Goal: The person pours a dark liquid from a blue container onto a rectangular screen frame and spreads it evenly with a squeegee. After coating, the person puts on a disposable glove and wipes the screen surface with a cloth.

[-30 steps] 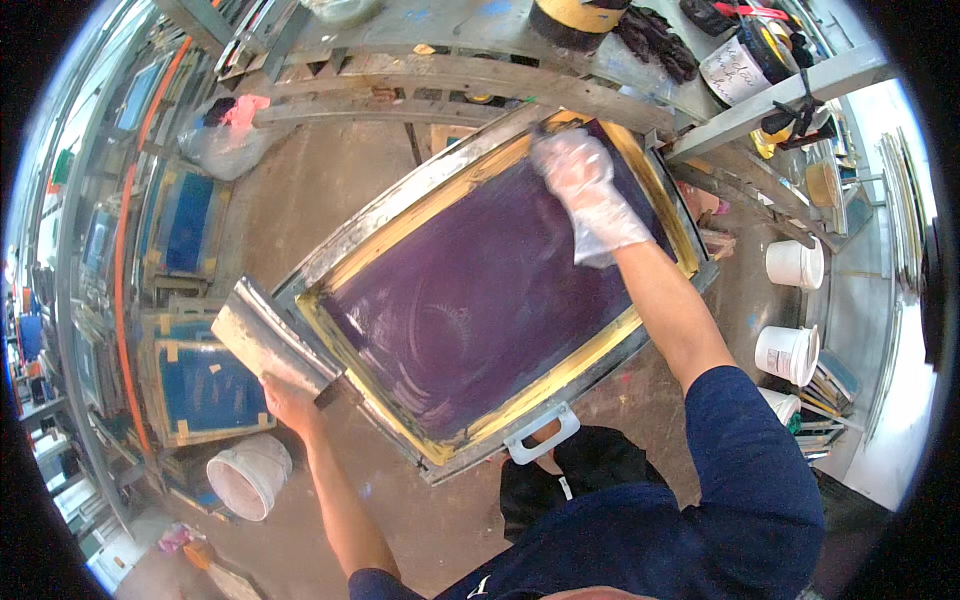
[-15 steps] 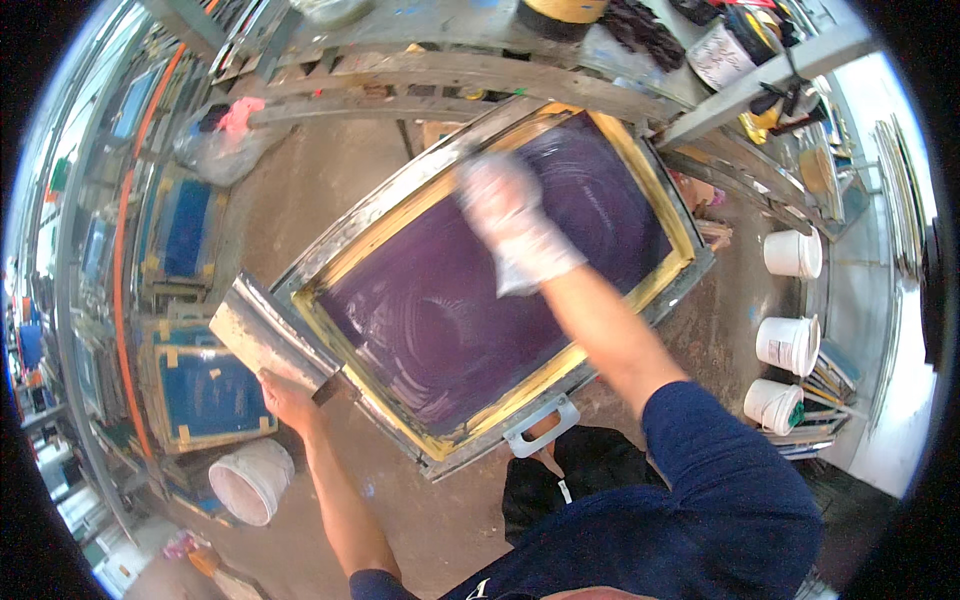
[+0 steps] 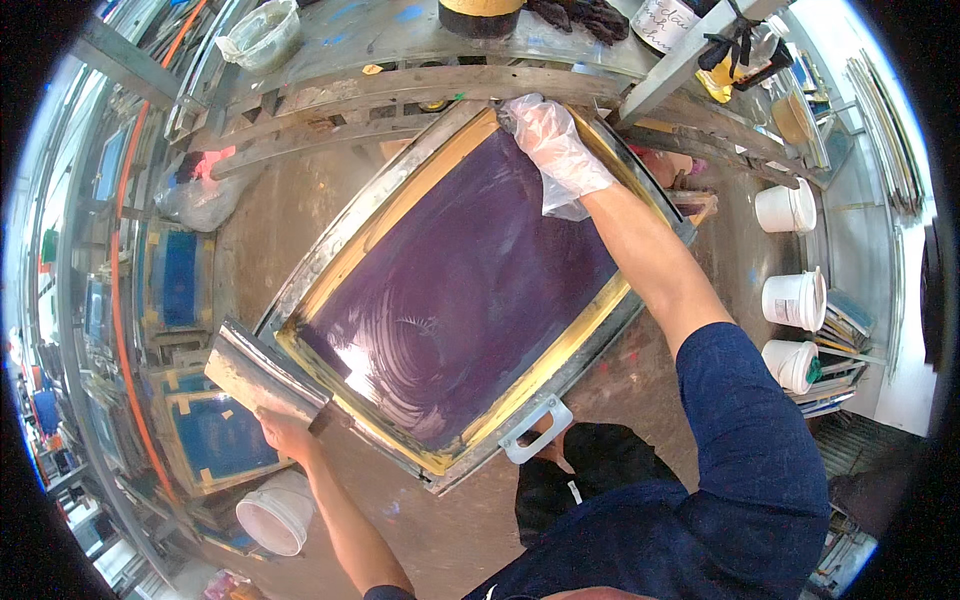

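A large screen-printing frame (image 3: 340, 235), with dark purple mesh (image 3: 470, 270) and yellow tape along its inner edges, lies tilted before me. Glossy, curved smears mark the mesh toward its near left. My left hand (image 3: 286, 432) grips a wide wooden squeegee (image 3: 262, 378) beside the frame's left end. A clear plastic glove covers my right hand (image 3: 552, 140), which presses down at the frame's far corner. Its fingers are bent over something dark and greyish, mostly hidden beneath them. A light grey handle (image 3: 535, 428) sticks out at the near side.
A metal-framed bench (image 3: 350, 45) crosses the far side, bearing a clear tub (image 3: 262, 38), a yellow-black bucket (image 3: 480, 15) and dark gloves (image 3: 580, 18). White buckets (image 3: 793, 300) stand at right, another bucket (image 3: 275, 515) at lower left. Blue screens (image 3: 225, 430) lean at left.
My right hand has moved from the upper middle of the mesh to the frame's far corner. My left hand keeps its hold on the squeegee. The whole view has shifted a little.
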The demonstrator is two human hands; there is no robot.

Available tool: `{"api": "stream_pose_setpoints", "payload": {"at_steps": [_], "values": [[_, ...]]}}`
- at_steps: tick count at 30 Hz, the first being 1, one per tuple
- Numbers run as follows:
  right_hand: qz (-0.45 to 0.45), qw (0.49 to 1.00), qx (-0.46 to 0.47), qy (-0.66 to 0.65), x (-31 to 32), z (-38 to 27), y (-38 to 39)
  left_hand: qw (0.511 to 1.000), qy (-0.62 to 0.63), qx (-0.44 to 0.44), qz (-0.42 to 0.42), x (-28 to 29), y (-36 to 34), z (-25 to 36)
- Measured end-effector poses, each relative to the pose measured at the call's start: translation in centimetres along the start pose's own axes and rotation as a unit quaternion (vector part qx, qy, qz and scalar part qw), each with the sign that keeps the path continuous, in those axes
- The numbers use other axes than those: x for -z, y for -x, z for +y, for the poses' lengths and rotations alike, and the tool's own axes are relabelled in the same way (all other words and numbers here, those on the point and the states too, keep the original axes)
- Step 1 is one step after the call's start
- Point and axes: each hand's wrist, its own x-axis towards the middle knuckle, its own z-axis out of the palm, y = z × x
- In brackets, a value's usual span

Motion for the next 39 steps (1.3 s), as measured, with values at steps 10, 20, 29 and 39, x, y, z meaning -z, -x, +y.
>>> {"api": "stream_pose_setpoints", "payload": {"at_steps": [10, 20, 29, 39], "values": [[-0.033, 0.992, 0.042, 0.115, 2.3, 0.7, 2.5, 0.998, 0.041, -0.045, -0.029, 0.4, -0.7, -1.9], [-0.023, 0.778, 0.294, 0.554, 12.7, -1.8, 13.2, 0.998, 0.057, -0.019, -0.019, 0.7, -0.1, -0.9], [-0.173, 0.683, -0.297, -0.644, 14.9, -4.9, 15.8, 0.996, 0.063, -0.018, -0.057, 0.6, -0.3, -0.8], [-0.203, 0.979, 0.024, -0.01, 18.3, -6.2, 12.1, 0.998, 0.058, -0.018, -0.035, 0.6, -0.3, -0.7]]}}
